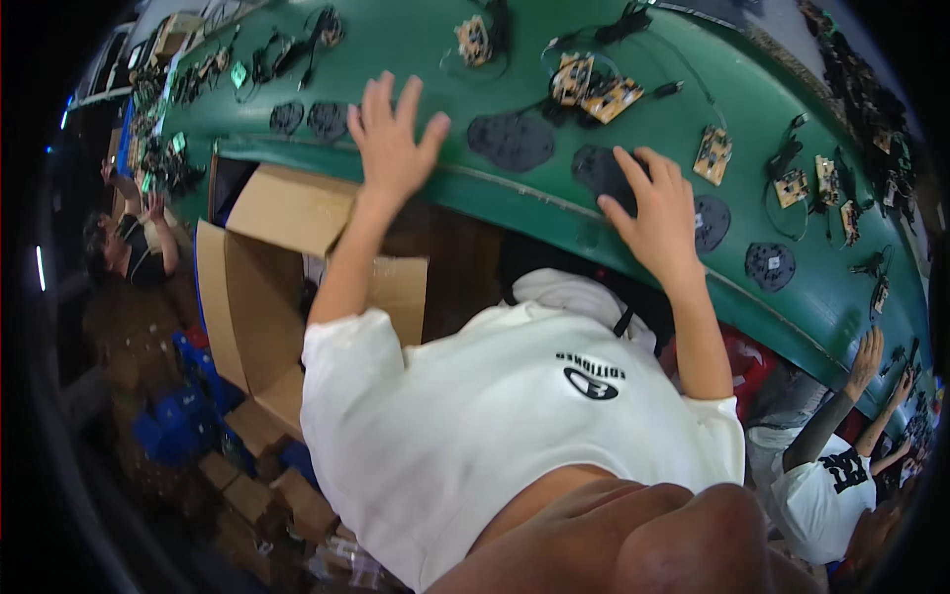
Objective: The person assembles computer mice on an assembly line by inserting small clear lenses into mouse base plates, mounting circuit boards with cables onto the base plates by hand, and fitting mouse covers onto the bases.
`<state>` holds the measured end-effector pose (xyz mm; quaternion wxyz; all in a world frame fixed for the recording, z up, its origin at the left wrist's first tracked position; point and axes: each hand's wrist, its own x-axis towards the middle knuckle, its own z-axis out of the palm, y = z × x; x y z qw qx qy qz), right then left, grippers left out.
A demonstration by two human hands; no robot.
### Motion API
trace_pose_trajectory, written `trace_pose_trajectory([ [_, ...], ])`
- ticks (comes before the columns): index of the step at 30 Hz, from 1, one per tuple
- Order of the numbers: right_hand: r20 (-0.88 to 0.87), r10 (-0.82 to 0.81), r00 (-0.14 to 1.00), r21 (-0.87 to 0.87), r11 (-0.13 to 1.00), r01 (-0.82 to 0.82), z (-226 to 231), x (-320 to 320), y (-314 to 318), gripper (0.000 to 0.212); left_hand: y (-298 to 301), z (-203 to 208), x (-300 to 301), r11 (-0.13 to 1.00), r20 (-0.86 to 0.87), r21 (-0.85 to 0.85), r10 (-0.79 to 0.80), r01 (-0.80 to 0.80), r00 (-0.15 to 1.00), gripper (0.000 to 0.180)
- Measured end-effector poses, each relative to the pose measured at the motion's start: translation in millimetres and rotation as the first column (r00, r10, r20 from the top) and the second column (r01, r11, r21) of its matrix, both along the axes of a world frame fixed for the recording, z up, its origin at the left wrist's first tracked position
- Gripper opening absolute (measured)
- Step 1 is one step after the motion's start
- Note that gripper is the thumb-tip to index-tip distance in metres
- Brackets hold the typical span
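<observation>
I am holding my left hand (pixel 393 148) wide open over the near side of the green table (pixel 406 45), the fingers fanned and gripping nothing, with two small dark plates (pixel 328 121) lying to its left and a broad dark plate (pixel 510 142) lying to its right. My right hand (pixel 653 203) is hovering or resting, half open with the thumb apart, over the notched dark plate (pixel 598 170), which is lying flat near the table's edge; the fingers are hiding its right part, so I cannot tell whether they are touching it. Farther off, a pair of tan circuit boards (pixel 611 99) is lying beside a black cable (pixel 623 25), while a single board (pixel 712 155) is lying to their right. Two rounded dark plates (pixel 770 265) are lying right of my right hand. An open cardboard box (pixel 223 307) is standing below my left forearm, and a co-worker's hand (pixel 866 361) is reaching over the table at far right.
</observation>
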<state>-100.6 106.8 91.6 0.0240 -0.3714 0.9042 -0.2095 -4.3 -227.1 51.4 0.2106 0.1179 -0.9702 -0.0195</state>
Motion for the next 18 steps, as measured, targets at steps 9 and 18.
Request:
trace_pose_trajectory([
  [9,-0.036,-0.192,0.981,-0.315,0.933,0.171,55.0,-62.4,36.5,0.047,66.1,5.4,36.2,0.876,0.118,0.373,-0.373,0.307,0.920,0.056],
  [18,-0.426,-0.464,0.777,0.038,0.849,0.528,-35.2,-341.5,115.3,0.067,79.7,2.2,25.1,0.885,0.066,0.390,-0.301,0.253,0.951,0.055],
])
